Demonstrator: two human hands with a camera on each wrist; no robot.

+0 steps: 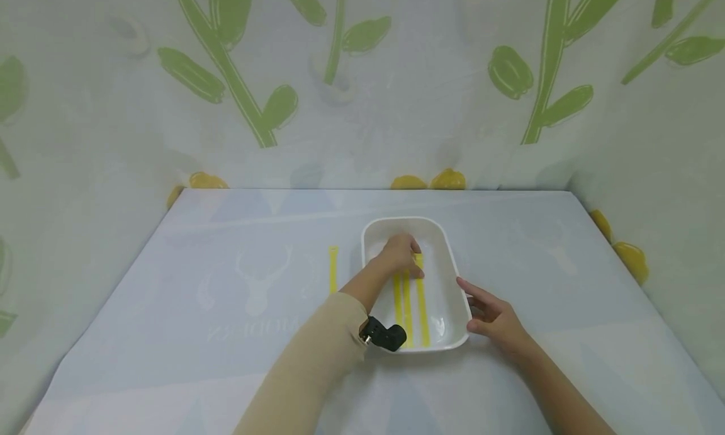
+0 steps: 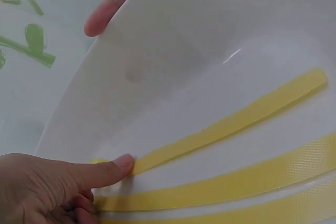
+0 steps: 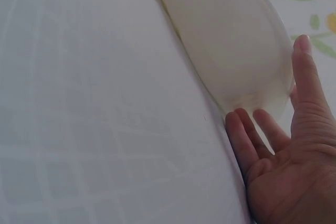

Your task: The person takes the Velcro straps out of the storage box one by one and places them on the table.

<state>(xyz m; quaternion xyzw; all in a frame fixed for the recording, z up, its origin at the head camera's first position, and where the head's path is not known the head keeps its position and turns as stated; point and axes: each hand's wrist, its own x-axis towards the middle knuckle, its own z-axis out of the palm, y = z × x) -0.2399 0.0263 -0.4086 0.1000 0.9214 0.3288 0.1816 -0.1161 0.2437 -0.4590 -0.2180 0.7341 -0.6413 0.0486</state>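
Observation:
A white tray (image 1: 447, 309) lies on the table with three yellow plastic strips inside, side by side. My left hand (image 1: 401, 255) reaches into it. In the left wrist view that hand (image 2: 68, 182) pinches the end of the outermost yellow strip (image 2: 231, 124), thumb on top and the other fingers curled below. The strip's far end rests on the tray floor. At the tray's right side is my right hand (image 1: 495, 318), its fingers fairly straight. In the right wrist view its fingertips (image 3: 261, 116) touch the tray's outer wall (image 3: 226, 35), with the thumb by the rim.
One more yellow strip (image 1: 333, 268) lies on the table (image 1: 226, 347) left of the tray, partly hidden by my left forearm. A dark wrist camera (image 1: 385, 334) on the left sleeve overlaps the tray's near edge. Behind the table hangs a leaf-patterned backdrop (image 1: 419, 107).

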